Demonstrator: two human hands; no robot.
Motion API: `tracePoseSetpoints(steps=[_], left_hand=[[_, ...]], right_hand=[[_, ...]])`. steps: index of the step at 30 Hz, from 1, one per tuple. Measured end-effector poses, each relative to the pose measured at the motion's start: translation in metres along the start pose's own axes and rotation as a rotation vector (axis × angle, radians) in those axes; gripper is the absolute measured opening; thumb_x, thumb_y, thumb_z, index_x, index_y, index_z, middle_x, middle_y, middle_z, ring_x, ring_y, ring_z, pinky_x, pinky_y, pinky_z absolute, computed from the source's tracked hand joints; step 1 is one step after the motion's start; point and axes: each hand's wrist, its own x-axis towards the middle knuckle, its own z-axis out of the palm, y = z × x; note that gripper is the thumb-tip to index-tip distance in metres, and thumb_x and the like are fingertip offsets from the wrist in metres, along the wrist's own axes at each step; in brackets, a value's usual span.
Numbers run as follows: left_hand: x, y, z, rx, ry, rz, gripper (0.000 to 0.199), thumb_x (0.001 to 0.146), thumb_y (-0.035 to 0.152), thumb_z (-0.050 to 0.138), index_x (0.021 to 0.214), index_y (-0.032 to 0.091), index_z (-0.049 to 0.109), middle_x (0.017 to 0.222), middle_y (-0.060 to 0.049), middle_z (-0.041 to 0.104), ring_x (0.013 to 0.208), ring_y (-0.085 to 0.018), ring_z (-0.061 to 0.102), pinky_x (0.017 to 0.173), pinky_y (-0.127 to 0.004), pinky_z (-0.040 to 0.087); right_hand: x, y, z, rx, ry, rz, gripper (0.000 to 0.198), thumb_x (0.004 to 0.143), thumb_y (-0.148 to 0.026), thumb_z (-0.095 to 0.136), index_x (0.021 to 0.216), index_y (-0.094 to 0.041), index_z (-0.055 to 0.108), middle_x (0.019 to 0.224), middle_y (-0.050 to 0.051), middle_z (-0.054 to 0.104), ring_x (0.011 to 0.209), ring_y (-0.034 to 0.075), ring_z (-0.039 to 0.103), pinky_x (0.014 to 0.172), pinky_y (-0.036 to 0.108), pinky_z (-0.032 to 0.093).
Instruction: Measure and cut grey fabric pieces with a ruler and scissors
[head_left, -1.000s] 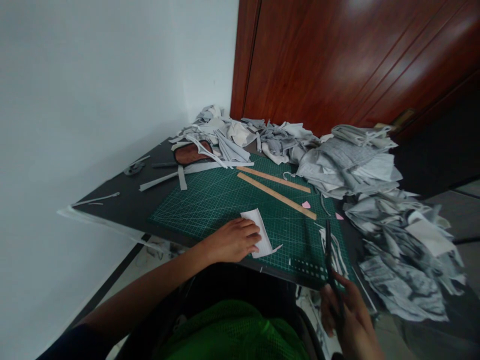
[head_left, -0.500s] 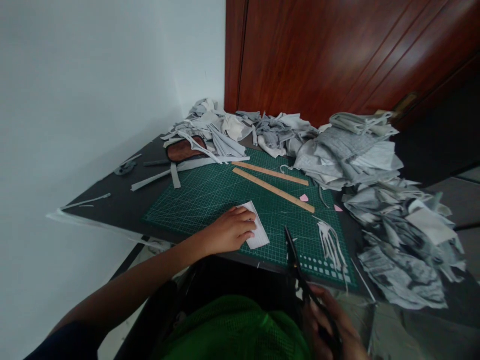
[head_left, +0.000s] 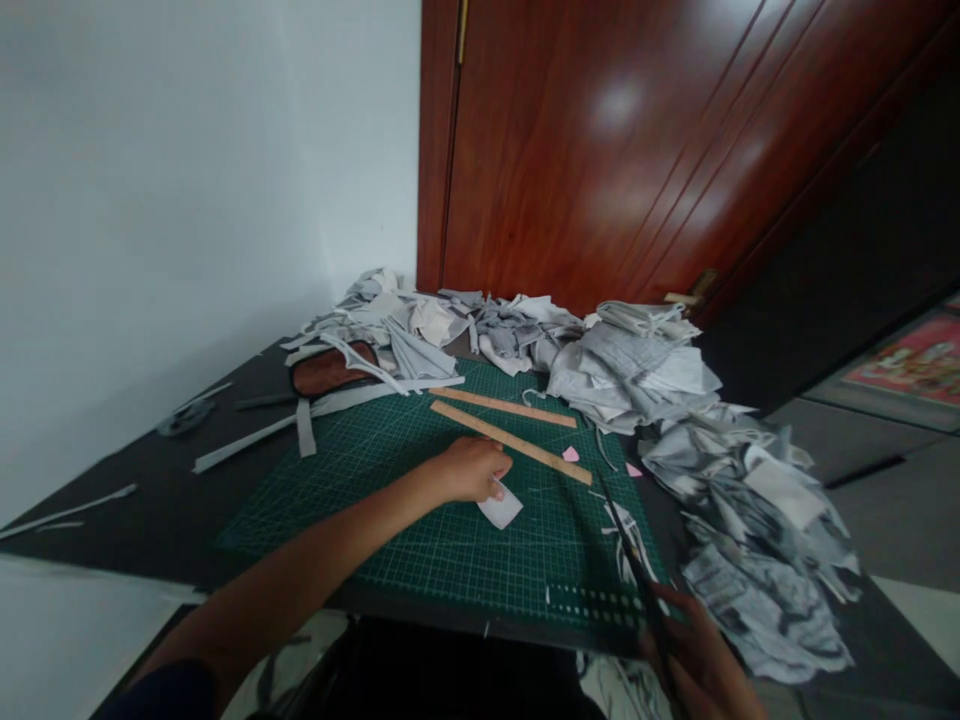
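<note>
The left hand (head_left: pixel 471 470) was found closed on a pale piece (head_left: pixel 500 507), thumb bearing on it and fingers curled over, with only its near end exposed. The right hand (head_left: pixel 697 650) grasped the dark scissors (head_left: pixel 636 555) by the handles; the blades appeared together, though blur left this unconfirmed. Half a second earlier, the piece had lain flat by the near edge of the green cutting mat (head_left: pixel 367 440), more of its face showing, and the scissors had pointed in towards it. At inspection, the left hand had carried it farther across the mat, just short of the nearer wooden ruler (head_left: pixel 517 443), and the scissors had swung right, their blades over thin pale strips (head_left: pixel 621 560). Piece and blades therefore stood well apart, which was judged a break between cuts: no cutting was in progress. A sliver seen at the piece's corner one second earlier was absent from its exposed end, consistent with trimming. Beyond the grip, a second wooden ruler (head_left: pixel 510 407) and a pink scrap (head_left: pixel 571 454) lay on the mat. Grey fabric piles (head_left: pixel 630 365) and a brown pad (head_left: pixel 330 368) stood farther out, apparently undisturbed.
</note>
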Motion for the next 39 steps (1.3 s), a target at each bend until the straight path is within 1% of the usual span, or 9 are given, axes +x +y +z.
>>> tracePoseSetpoints(steps=[2,5,11,17,23,29,33,36,39], left_hand=[[0.005,-0.006,0.001,-0.026,0.061,0.067,0.026,0.075,0.025,0.086,0.072,0.02,0.06,0.091,-0.002,0.061,0.094,-0.024,0.06,0.079,-0.031,0.043],[0.004,-0.02,0.005,-0.218,0.16,0.099,0.026,0.078,0.022,0.081,0.069,0.019,0.056,0.091,-0.001,0.059,0.096,-0.022,0.057,0.087,-0.032,0.042],[0.005,-0.048,0.005,-0.725,0.415,-0.142,0.034,0.09,0.045,0.063,0.071,0.02,0.052,0.068,0.003,0.05,0.067,-0.015,0.046,0.063,-0.026,0.035],[0.01,-0.045,0.009,-0.955,0.626,-0.313,0.046,0.087,0.064,0.062,0.077,0.02,0.05,0.067,0.004,0.048,0.062,-0.013,0.045,0.058,-0.025,0.035],[0.018,-0.04,0.029,-1.083,0.707,-0.382,0.045,0.082,0.061,0.07,0.081,0.02,0.052,0.071,0.003,0.056,0.065,-0.013,0.052,0.061,-0.024,0.039],[0.021,-0.034,0.034,-1.24,0.724,-0.306,0.049,0.076,0.05,0.083,0.109,0.016,0.07,0.095,-0.007,0.074,0.083,-0.019,0.066,0.076,-0.029,0.049],[0.017,-0.024,0.034,-1.204,0.745,-0.332,0.034,0.08,0.047,0.082,0.087,0.015,0.071,0.082,-0.003,0.071,0.074,-0.016,0.061,0.071,-0.027,0.045],[0.015,-0.015,0.035,-1.237,0.772,-0.353,0.035,0.08,0.048,0.082,0.082,0.016,0.068,0.077,0.0,0.066,0.069,-0.013,0.057,0.066,-0.025,0.043],[0.013,-0.006,0.038,-1.342,0.759,-0.358,0.037,0.077,0.047,0.085,0.084,0.016,0.067,0.08,0.0,0.067,0.073,-0.014,0.059,0.068,-0.025,0.046]], right_hand=[[0.019,-0.008,-0.007,-0.142,-0.061,-0.07,0.058,0.081,-0.061,0.072,0.127,-0.029,0.058,0.088,0.007,0.078,0.056,0.024,0.066,0.041,0.03,0.043],[0.067,-0.033,-0.013,-0.347,-0.123,-0.267,0.057,0.081,-0.041,0.073,0.132,-0.026,0.054,0.095,0.007,0.08,0.082,0.031,0.076,0.072,0.04,0.058],[0.2,-0.096,0.017,-0.731,-0.166,-0.668,0.041,0.081,-0.017,0.056,0.12,-0.02,0.069,0.116,0.013,0.078,0.108,0.03,0.073,0.095,0.039,0.054],[0.276,-0.069,0.036,-0.742,-0.157,-0.664,0.041,0.078,-0.009,0.057,0.115,-0.012,0.075,0.114,0.018,0.079,0.108,0.031,0.074,0.097,0.041,0.055],[0.288,-0.038,0.014,-0.739,-0.202,-0.682,0.039,0.079,-0.01,0.06,0.113,-0.015,0.08,0.117,0.017,0.077,0.112,0.032,0.072,0.104,0.045,0.053],[0.284,-0.039,0.013,-0.779,-0.226,-0.704,0.045,0.08,-0.005,0.057,0.117,-0.016,0.08,0.118,0.019,0.075,0.109,0.035,0.072,0.103,0.053,0.053],[0.244,-0.061,0.047,-0.666,-0.06,-0.843,0.045,0.1,-0.017,0.048,0.143,-0.017,0.064,0.121,0.021,0.069,0.108,0.036,0.069,0.099,0.057,0.053],[0.199,-0.08,0.086,-0.399,-0.259,-1.034,0.048,0.104,-0.022,0.052,0.151,-0.032,0.054,0.121,0.011,0.07,0.11,0.029,0.068,0.098,0.047,0.056],[0.165,-0.082,0.121,-0.394,-0.533,-1.029,0.056,0.103,-0.016,0.052,0.154,-0.038,0.05,0.129,0.008,0.068,0.114,0.027,0.067,0.098,0.046,0.056]])
